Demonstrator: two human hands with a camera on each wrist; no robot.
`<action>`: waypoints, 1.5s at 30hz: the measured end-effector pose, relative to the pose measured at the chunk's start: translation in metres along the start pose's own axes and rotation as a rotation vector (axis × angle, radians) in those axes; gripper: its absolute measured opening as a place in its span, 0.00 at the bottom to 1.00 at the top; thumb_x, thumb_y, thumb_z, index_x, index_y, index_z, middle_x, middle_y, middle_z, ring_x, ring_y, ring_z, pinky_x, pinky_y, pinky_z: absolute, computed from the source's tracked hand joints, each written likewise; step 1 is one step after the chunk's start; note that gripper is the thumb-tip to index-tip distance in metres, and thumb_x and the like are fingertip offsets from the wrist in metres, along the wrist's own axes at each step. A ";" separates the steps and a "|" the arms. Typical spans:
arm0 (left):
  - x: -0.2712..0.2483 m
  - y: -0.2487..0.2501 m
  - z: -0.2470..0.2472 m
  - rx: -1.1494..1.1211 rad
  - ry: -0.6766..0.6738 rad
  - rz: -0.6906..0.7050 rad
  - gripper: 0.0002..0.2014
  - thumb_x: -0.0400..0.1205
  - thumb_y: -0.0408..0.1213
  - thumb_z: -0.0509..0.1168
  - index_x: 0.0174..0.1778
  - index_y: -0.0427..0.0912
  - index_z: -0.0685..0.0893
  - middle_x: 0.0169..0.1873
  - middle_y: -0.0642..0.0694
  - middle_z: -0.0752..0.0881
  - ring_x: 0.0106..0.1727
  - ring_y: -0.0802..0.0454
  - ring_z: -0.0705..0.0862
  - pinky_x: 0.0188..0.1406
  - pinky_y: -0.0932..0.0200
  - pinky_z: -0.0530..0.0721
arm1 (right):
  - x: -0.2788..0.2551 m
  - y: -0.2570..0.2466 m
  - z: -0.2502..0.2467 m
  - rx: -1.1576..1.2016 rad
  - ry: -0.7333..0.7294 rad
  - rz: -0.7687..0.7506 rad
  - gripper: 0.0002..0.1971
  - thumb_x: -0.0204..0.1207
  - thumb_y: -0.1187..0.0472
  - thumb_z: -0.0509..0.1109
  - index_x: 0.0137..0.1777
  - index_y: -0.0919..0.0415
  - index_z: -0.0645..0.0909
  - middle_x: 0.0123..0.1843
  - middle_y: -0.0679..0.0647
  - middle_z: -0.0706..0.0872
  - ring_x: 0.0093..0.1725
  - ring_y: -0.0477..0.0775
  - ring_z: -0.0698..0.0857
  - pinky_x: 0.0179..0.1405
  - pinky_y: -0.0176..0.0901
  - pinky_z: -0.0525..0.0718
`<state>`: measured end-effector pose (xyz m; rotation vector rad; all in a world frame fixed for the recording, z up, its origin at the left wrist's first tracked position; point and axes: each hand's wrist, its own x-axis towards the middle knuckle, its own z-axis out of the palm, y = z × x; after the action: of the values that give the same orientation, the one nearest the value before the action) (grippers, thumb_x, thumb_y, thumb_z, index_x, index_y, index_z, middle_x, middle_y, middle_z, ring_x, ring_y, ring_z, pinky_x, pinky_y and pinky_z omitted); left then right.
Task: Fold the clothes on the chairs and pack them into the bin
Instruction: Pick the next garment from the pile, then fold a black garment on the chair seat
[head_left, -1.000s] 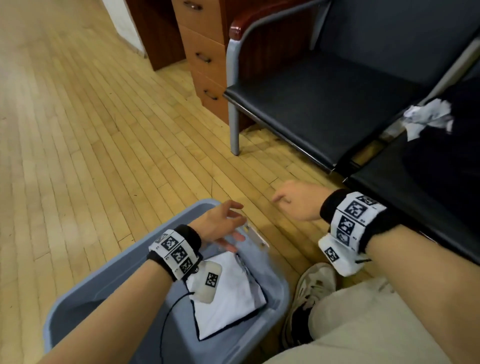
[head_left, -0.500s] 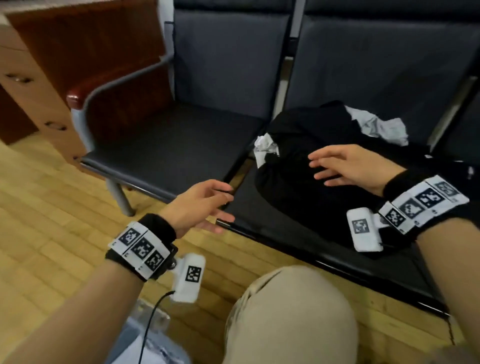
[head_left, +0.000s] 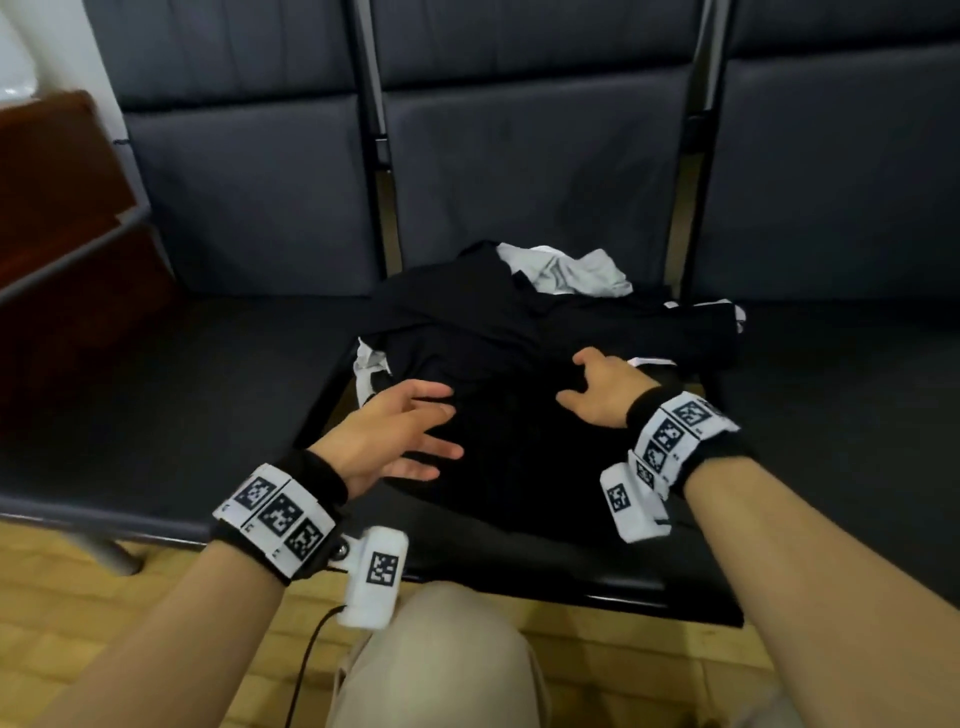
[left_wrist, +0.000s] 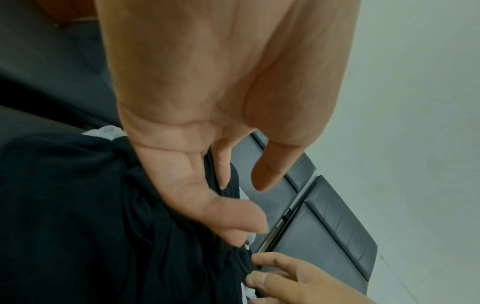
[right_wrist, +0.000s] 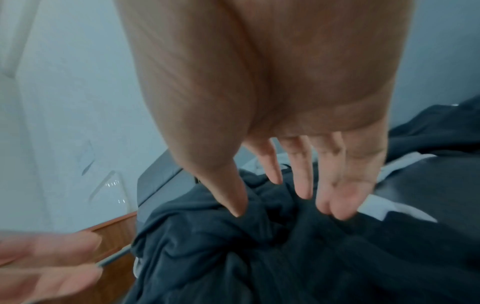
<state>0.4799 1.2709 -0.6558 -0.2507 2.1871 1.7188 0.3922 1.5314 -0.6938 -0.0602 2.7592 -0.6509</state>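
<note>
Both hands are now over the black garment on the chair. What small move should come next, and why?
Probably close the right hand on the black garment: its fingertips already dig into the crumpled cloth, while the left hand hovers open beside it.

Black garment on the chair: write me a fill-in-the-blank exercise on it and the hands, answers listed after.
1. The black garment lies crumpled on the seat of the ____ chair of the three.
2. The right hand presses its fingertips into the ____ garment.
3. A crumpled ____ garment shows at the far end of the pile.
4. The left hand has its fingers spread and grips ____.

Missing words: middle; black; white; nothing
</note>
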 end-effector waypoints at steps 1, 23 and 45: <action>0.006 0.004 0.005 0.000 -0.001 -0.007 0.16 0.90 0.39 0.67 0.74 0.49 0.78 0.69 0.48 0.84 0.52 0.46 0.95 0.30 0.59 0.87 | 0.001 0.004 0.003 0.023 -0.009 0.004 0.38 0.84 0.46 0.71 0.87 0.62 0.60 0.80 0.64 0.75 0.78 0.65 0.77 0.76 0.54 0.77; 0.074 0.009 0.041 -0.273 -0.015 0.022 0.21 0.89 0.31 0.65 0.79 0.46 0.78 0.74 0.52 0.79 0.57 0.45 0.94 0.40 0.57 0.91 | 0.020 -0.019 0.041 0.615 -0.005 -0.129 0.19 0.83 0.56 0.73 0.73 0.54 0.84 0.68 0.53 0.88 0.65 0.52 0.87 0.73 0.52 0.83; 0.084 -0.004 0.004 0.518 0.312 0.374 0.60 0.73 0.49 0.82 0.86 0.66 0.39 0.67 0.44 0.85 0.70 0.46 0.83 0.77 0.45 0.78 | -0.068 -0.037 -0.060 1.550 -0.113 -0.460 0.17 0.88 0.67 0.62 0.74 0.70 0.80 0.75 0.66 0.83 0.77 0.61 0.81 0.80 0.54 0.76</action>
<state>0.4044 1.2804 -0.6917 0.0325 2.9717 1.2628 0.4378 1.5311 -0.6071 -0.3449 1.4414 -2.4899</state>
